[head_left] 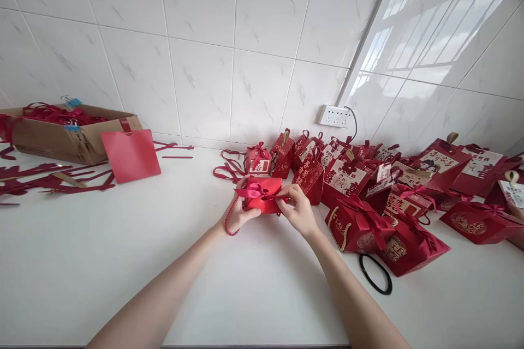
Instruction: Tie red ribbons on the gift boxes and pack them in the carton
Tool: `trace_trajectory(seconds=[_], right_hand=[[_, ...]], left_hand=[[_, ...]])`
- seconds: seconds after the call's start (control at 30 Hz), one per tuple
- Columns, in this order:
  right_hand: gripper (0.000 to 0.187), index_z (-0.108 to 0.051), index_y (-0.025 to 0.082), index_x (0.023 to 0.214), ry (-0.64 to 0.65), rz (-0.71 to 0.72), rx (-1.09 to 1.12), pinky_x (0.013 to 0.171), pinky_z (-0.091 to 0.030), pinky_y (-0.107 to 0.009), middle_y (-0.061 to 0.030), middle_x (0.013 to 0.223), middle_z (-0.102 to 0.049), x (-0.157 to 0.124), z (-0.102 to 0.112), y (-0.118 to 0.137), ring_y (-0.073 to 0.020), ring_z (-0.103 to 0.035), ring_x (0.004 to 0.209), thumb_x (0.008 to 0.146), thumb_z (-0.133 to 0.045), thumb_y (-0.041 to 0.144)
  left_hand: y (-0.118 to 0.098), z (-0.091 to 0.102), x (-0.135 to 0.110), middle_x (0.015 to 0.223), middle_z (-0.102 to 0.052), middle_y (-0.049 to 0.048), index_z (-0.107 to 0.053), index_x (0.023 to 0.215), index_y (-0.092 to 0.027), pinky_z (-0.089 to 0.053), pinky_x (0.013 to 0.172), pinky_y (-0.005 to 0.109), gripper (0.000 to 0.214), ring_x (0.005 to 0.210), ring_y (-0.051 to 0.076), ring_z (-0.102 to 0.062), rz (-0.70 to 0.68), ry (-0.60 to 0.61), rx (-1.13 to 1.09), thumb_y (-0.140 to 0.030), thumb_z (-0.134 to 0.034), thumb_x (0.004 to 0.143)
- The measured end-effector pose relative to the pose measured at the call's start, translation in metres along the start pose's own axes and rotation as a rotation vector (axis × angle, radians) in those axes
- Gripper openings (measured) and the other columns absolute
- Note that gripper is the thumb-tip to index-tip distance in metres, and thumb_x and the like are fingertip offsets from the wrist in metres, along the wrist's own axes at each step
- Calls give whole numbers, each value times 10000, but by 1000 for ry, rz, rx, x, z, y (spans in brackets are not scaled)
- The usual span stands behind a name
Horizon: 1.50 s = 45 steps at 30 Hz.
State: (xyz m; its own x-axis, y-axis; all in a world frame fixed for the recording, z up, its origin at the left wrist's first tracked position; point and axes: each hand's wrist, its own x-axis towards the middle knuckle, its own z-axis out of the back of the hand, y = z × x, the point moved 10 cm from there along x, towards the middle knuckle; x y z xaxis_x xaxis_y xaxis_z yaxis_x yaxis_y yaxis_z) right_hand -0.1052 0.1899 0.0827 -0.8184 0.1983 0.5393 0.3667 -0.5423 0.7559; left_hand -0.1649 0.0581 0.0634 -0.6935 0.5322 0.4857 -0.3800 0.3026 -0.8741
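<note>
In the middle of the white table (172,283) is a small red gift box (264,206) with a shiny red ribbon (249,192) across its top. My left hand (238,216) grips the box from its left side, thumb along the near face. A twisted red cord (228,221) loops down by the left wrist. With fingers closed, my right hand (299,208) pinches the ribbon at the right of the box; the fingertips partly hide it. Just behind stands another small red favor box (257,166) with a ribbon and a white label.
Many red gift boxes (346,180) crowd the right side. A black ring (375,274) lies before them. At left are a cardboard box (77,144) of ribbons, a red card (131,157) and loose ribbon strips (82,177). Another person's hand (516,211) shows at the right edge.
</note>
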Motion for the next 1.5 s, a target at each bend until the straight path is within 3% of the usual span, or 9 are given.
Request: trace_trajectory(seconds=[0.13,0.3,0.47,0.8,0.97,1.17,1.33,1.43,1.5], right_hand=[[284,-549,192,722,-42,-82,58,736,-492,-319,-50,873,-516,0,5,-6,-174,-546,802,803,-482,456],[584,-466,185,644,-27,-300,195,714,-477,-327,-58,816,-551,-5,5,-22,-177,-556,743,837,-188,661],[487,-457,185,553,67,-276,-210,672,-422,-289,-31,748,-552,-2,6,-13,-164,-524,684,763,-432,624],[419,-492,191,509,102,-397,-235,439,-328,-232,18,464,-544,-4,15,-24,-118,-468,450,645,-620,567],[403,-541,179,564,152,-414,-205,466,-356,-238,9,518,-572,-4,14,-36,-127,-501,488,670,-606,562],[341,-588,175,711,-131,-246,56,668,-463,-278,-49,810,-660,2,32,-16,-182,-605,757,695,-621,515],[367,-580,174,772,-189,-293,336,737,-480,-311,-58,861,-652,1,27,-27,-186,-602,797,696,-619,531],[391,-571,179,757,-247,-321,370,703,-482,-299,-56,872,-648,0,28,-36,-179,-598,778,667,-632,554],[406,-574,177,756,-250,-316,369,671,-480,-291,-54,846,-648,0,26,-37,-179,-596,756,664,-626,569]], left_hand=[[4,-2,0,1289,-450,63,-276,1325,-267,-294,1054,443,758,1245,256,-377,27,30,-10,-213,-637,660],[7,-5,0,1342,-401,88,-254,1341,-251,-284,1060,466,788,1281,278,-338,46,50,-32,-250,-654,662],[1,-9,2,1325,-436,91,-244,1348,-265,-352,1016,453,766,1237,266,-403,5,60,-2,-272,-652,700],[2,0,2,1331,-418,105,-360,1286,-243,-321,1030,479,748,1253,305,-369,-73,-22,173,-338,-726,640],[5,0,2,1354,-397,114,-311,1318,-257,-380,988,489,799,1249,313,-382,0,-3,131,-335,-727,641],[0,-12,2,1327,-450,91,-371,1300,-282,-439,948,446,733,1220,291,-435,18,101,61,-313,-725,659],[12,-13,1,1352,-442,86,-428,1273,-289,-474,892,407,769,1227,297,-433,127,258,36,-272,-768,583],[26,9,4,1237,-556,89,-558,1142,-253,-517,764,349,656,1105,290,-537,286,264,95,-229,-774,523],[27,48,8,1096,-633,86,-620,998,-216,-516,638,284,481,942,251,-616,367,0,166,-245,-745,534]])
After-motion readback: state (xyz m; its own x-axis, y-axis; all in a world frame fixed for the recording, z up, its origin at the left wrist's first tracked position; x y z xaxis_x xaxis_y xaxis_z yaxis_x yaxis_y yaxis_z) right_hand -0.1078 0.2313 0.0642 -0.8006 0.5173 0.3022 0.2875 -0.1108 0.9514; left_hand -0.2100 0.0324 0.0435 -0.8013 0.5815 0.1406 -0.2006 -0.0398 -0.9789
